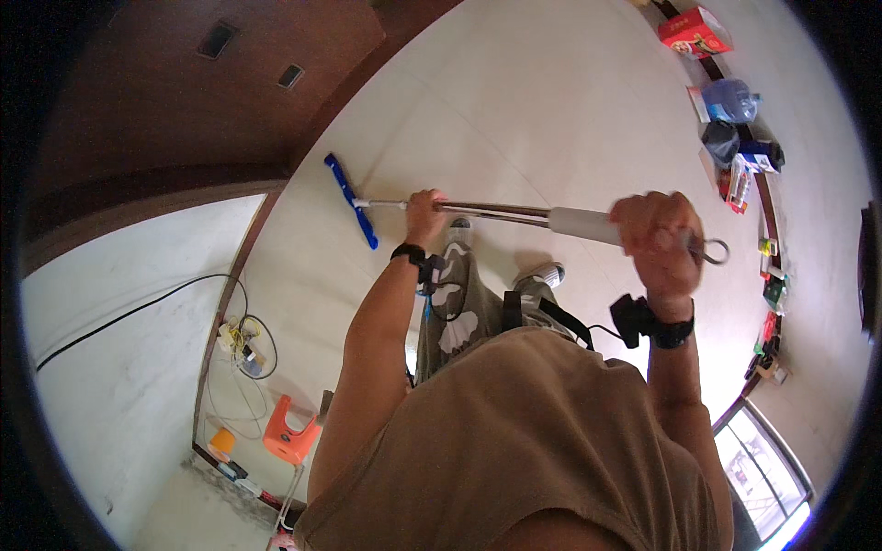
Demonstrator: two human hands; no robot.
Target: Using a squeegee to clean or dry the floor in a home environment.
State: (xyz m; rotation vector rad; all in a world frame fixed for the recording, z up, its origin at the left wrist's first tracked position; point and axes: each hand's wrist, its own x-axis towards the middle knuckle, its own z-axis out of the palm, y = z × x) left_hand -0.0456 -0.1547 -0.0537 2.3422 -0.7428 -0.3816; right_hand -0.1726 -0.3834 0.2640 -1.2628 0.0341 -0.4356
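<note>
A long-handled mop point(582, 225) slants across in front of my body, with metal rods, a white grip and a hook at its right end. Its narrow blue head point(351, 197) is at the left, at the floor. My left hand point(425, 218) is wrapped round the lower rod, not far from the head. Around the top of the white grip, beside the hook, my right hand point(658, 237) is closed; its fingers are a little blurred. Both wrists wear black straps with small devices.
An orange plastic stool point(290, 432) stands at the lower left, near tangled cables point(243, 344) by the wall. Along the right wall are a red box point(695, 34), a large blue water bottle point(730, 100) and black bags point(720, 142). Pale floor tiles point(551, 110) stretch ahead.
</note>
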